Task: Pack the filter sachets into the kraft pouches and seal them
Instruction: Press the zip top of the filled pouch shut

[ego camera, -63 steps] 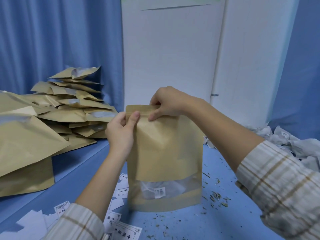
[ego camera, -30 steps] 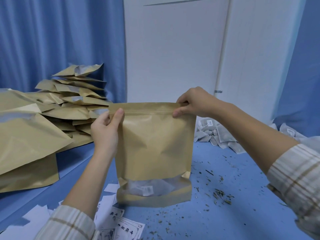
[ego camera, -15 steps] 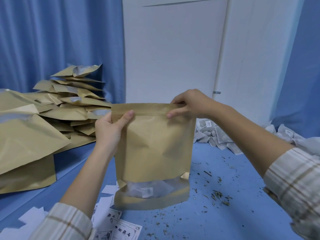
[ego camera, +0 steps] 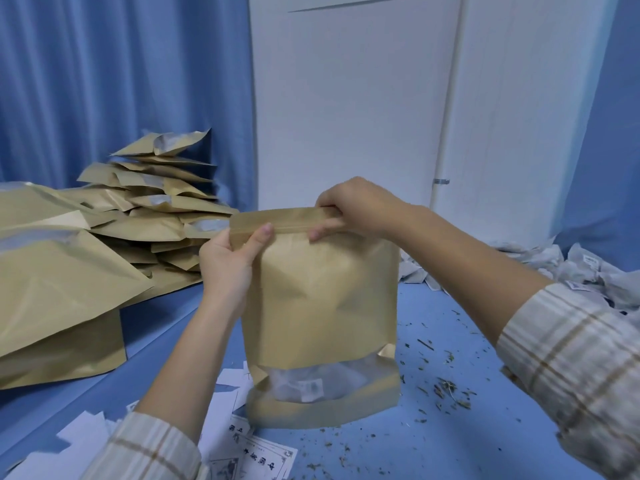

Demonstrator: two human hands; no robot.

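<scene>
On the far left of the blue worktop [ego camera: 450, 341] lies a heap of flat kraft pouches [ego camera: 114, 230], some showing their clear windows; whether these are filled or sealed I cannot tell. Nearer the person, at the lower left, some white paper labels [ego camera: 249, 455] with printed characters lie loose.

In the middle one kraft pouch [ego camera: 322, 299] stands upright on its base, touching the worktop, its long axis vertical. The zip strip at its top runs left to right. The left hand [ego camera: 228, 261] grips the left end of this strip, thumb in front and the fingers curled behind it. The right hand [ego camera: 353, 209] pinches the strip a little right of the middle, thumb under the front fold and fingers over the top edge. So both hands are clamped on the same strip, with an unpressed piece of it between them, and the right hand is nearer to the part on the right side that seems not yet pressed. I judge the coming move is sliding the pinch along the strip.

Through the window at the bottom of the pouch white filter sachets [ego camera: 304, 382] are visible inside.

On the right, more loose sachets [ego camera: 588, 271] are piled, with dry herb crumbs [ego camera: 450, 389] scattered before them.
</scene>
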